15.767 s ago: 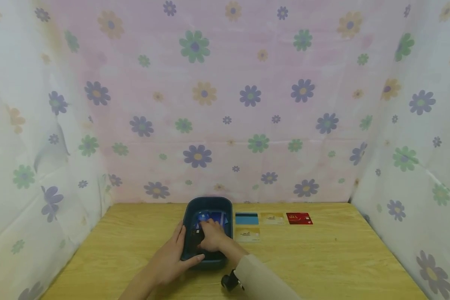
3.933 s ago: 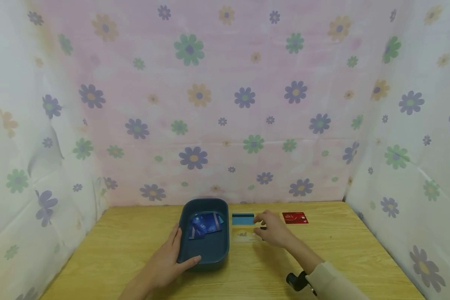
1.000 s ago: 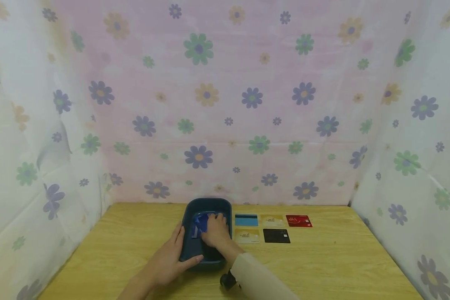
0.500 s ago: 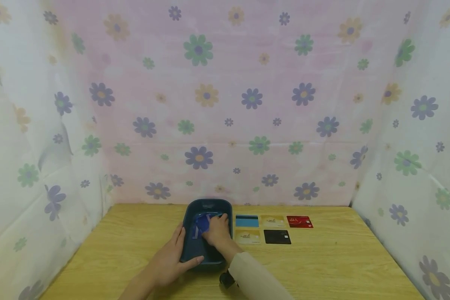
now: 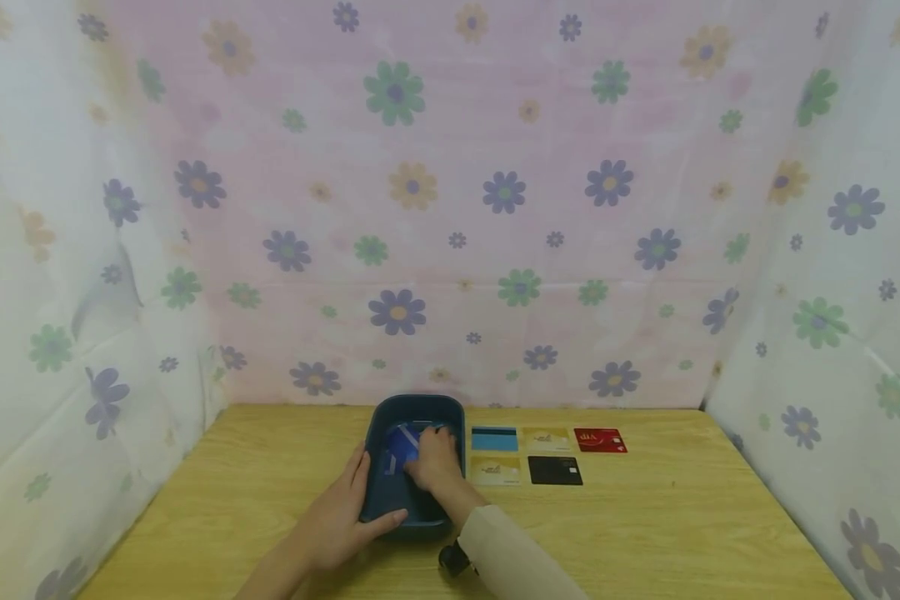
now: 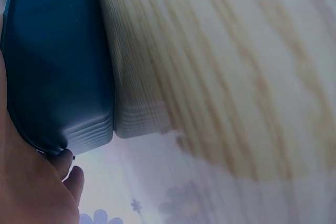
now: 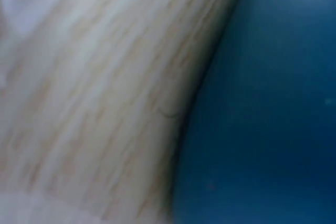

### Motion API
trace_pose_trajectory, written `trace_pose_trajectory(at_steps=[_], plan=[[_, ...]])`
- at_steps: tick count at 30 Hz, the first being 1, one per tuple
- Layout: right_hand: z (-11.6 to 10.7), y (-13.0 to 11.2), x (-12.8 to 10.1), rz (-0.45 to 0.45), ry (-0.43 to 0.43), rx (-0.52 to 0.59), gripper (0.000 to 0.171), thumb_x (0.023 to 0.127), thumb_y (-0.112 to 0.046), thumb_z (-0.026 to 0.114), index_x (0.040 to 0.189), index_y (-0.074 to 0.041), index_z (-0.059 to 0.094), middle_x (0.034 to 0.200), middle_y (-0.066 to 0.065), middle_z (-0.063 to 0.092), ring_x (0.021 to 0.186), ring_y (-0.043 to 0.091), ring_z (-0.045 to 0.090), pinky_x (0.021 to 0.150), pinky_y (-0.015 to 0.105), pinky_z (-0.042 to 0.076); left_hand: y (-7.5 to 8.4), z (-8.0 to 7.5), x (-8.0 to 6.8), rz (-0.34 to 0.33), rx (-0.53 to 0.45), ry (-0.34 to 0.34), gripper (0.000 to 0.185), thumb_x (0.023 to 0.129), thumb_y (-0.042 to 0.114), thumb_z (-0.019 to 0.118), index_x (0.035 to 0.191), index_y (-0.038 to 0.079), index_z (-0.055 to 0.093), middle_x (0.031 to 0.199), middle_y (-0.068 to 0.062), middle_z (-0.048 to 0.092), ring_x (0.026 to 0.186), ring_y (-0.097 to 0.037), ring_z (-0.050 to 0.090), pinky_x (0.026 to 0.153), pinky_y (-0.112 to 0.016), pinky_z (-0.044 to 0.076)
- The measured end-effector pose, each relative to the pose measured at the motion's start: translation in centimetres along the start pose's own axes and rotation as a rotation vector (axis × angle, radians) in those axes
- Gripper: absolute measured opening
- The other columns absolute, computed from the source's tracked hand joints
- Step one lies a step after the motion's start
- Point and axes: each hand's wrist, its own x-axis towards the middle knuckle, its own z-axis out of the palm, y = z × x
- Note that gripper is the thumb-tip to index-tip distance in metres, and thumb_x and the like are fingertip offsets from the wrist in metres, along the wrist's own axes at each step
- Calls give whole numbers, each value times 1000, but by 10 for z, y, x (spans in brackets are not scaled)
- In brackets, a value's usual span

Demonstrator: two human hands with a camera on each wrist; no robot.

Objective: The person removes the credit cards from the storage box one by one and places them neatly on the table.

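A dark blue plastic box (image 5: 412,510) stands on the table, its wall large in the left wrist view. My left hand (image 5: 337,512) holds its left side, fingers along the outer wall and thumb over the near rim. My right hand (image 5: 437,462) reaches inside, fingers bent down at several blue cards (image 5: 401,442). Whether it pinches one is hidden. Right of the box lie a light blue card with a dark stripe (image 5: 494,439), two gold cards, one behind (image 5: 546,439) and one in front (image 5: 496,471), a red VIP card (image 5: 601,440) and a black card (image 5: 555,471).
The wooden table (image 5: 667,525) ends at a flower-print cloth (image 5: 450,250) behind, with more such cloth at both sides. A black device (image 5: 456,558) sits at my right wrist. The right wrist view is blurred, showing the box wall (image 7: 262,119) and wood grain.
Since the earlier head frames, the black card has come to lie beside the front gold card, and my right hand is back in the box. Over the last second both hands hardly move.
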Motion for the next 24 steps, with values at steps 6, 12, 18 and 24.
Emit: trace_pose_trajectory(at_steps=[6, 12, 18, 24], plan=[[-3, -1, -2, -9, -33, 37, 68, 83, -15, 87, 134, 14, 53, 129, 32, 54, 109, 45, 63, 95, 55, 53, 0, 0, -1, 5, 2, 8, 117, 89, 76, 58, 161, -5, 14, 169, -24, 7, 149, -47, 29, 115, -62, 33], [-5, 1, -4, -58, -7, 81, 51, 84, -10, 83, 124, 10, 58, 118, 30, 61, 104, 43, 65, 90, 53, 55, -1, 2, 0, 3, 0, 10, 118, 88, 77, 57, 161, -5, 14, 169, -24, 7, 149, -47, 29, 116, -61, 33], [-7, 3, -2, -99, 37, 140, 25, 83, -4, 79, 95, -2, 58, 79, 10, 61, 71, 23, 60, 64, 41, 52, -2, 2, 1, -3, 0, 6, 119, 88, 78, 56, 161, -5, 14, 170, -23, 6, 149, -46, 28, 116, -60, 33], [-6, 2, -4, -63, 31, 134, 18, 90, -5, 73, 102, 4, 63, 86, 17, 65, 80, 29, 67, 70, 45, 56, -4, 3, 2, -2, 4, 14, 119, 88, 78, 57, 161, -5, 14, 170, -23, 7, 149, -46, 29, 116, -60, 34]])
